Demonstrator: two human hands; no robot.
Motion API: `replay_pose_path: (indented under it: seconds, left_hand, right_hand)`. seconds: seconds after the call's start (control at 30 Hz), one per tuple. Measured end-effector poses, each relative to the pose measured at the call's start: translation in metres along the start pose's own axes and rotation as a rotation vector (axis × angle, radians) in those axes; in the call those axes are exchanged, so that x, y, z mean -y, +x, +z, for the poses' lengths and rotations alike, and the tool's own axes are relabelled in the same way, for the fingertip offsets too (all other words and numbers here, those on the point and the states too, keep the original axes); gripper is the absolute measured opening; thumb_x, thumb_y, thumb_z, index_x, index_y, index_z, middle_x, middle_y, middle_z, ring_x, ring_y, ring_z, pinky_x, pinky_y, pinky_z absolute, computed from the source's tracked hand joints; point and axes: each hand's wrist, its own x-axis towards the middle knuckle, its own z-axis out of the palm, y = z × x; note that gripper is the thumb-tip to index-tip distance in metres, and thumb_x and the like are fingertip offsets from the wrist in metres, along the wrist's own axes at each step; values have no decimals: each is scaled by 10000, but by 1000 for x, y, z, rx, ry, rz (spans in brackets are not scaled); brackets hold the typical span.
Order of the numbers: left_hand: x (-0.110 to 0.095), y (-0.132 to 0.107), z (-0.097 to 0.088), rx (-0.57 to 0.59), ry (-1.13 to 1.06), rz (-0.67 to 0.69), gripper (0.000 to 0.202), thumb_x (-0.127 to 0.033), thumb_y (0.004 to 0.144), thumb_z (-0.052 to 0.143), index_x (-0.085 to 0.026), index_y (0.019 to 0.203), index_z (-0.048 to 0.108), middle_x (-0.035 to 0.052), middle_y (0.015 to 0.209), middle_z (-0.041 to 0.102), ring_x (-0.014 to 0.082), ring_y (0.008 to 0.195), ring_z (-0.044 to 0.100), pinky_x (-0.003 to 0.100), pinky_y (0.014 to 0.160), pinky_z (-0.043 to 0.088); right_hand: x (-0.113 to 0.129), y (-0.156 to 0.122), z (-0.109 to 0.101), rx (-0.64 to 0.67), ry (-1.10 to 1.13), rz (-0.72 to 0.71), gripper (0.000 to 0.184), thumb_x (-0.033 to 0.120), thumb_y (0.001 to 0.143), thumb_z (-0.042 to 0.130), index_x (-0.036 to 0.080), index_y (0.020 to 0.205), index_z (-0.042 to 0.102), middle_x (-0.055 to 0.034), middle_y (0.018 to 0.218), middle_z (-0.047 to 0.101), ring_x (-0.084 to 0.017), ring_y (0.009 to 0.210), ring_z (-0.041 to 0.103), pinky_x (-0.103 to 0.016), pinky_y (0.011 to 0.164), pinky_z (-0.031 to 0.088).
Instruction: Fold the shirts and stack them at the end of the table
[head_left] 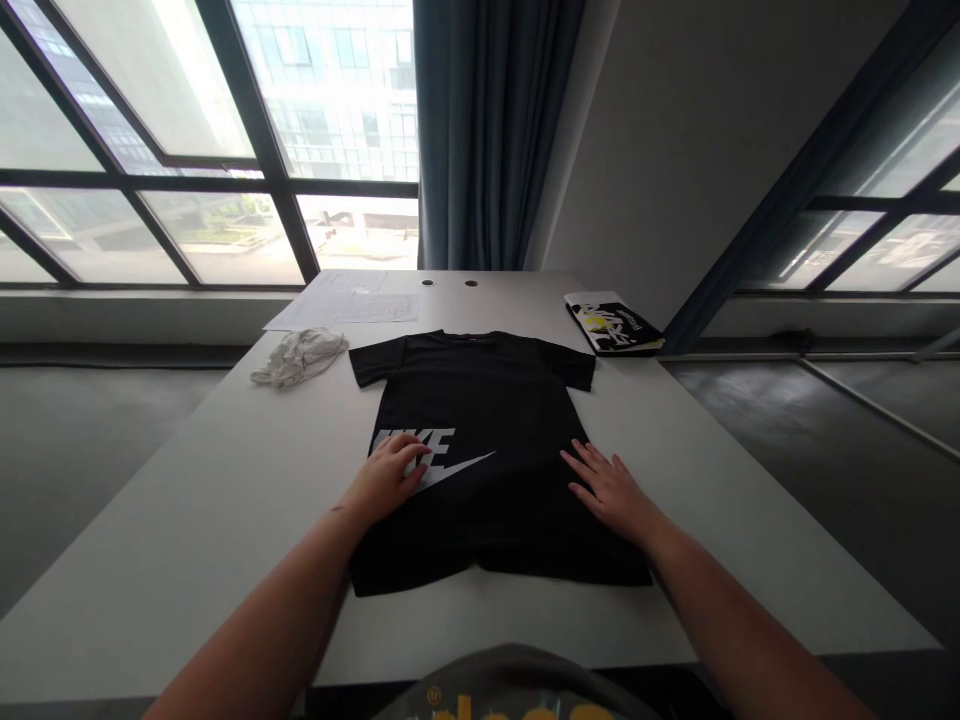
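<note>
A black short-sleeved T-shirt [480,400] lies flat and spread out on the white table [195,540], its collar at the far side and its hem toward me. White lettering and a swoosh logo [450,462] cross its lower front. My left hand [386,478] rests on the lettering, covering part of it. My right hand [611,490] lies flat on the shirt's right side, fingers spread, near the edge. Neither hand grips the cloth.
A crumpled white cloth [300,357] lies left of the shirt. Sheets of paper [341,300] are at the far end, beside two small round grommets [450,283]. A folded black-and-yellow printed item [611,323] sits far right. Windows and a curtain stand behind.
</note>
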Motion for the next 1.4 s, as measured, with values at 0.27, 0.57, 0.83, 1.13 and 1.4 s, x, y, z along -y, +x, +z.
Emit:
replay_pose_path:
  seconds: [0.27,0.57,0.83,1.13,1.4]
  left_hand:
    - [-38,-7,22,168,145,334,478,-300,946,686,-307,1419,616,76,1517,552,304,1373,533,528,1170,468]
    - [-32,-22,29,270,93,313,624,-451,975,651,-371,1566,468,38,1684,371,308,1554,352,549,1304,303]
    - [-22,-18,34,175,154,228,568,-473,1029,548,-401,1581,437,26,1732,260,326,1604,223,581,1313,242]
    - [-38,-36,25,167,184,279,584,-395,1002,605,-351,1568,472,77,1732,247,335,1572,305,581,1275,337]
    - [-48,-80,28,271,186,262,736,-468,959,662,-431,1620,340,37,1737,240,369,1586,268,640,1275,302]
  right_hand:
    - [68,-6,-20,-39,-34,17,656,527,1041,455,342,1658,326,-52,1751,117,-346,1615,99,-617,1278,189]
    - [109,-28,-23,144,201,-289,740,502,969,648,376,1638,359,-82,1738,167,-409,1594,165,-720,1237,169]
    - [82,-70,-36,74,378,-524,302,155,950,590,240,1150,800,-105,1388,660,-286,1312,587,-546,1194,401]
    - [78,-79,-60,133,477,-560,177,298,949,682,285,1012,847,-76,1315,680,-287,1269,604,-467,1117,486]
    - [83,-47,-21,48,291,-262,617,493,993,621,336,1576,494,-77,1711,288,-366,1583,239,-636,1278,206]
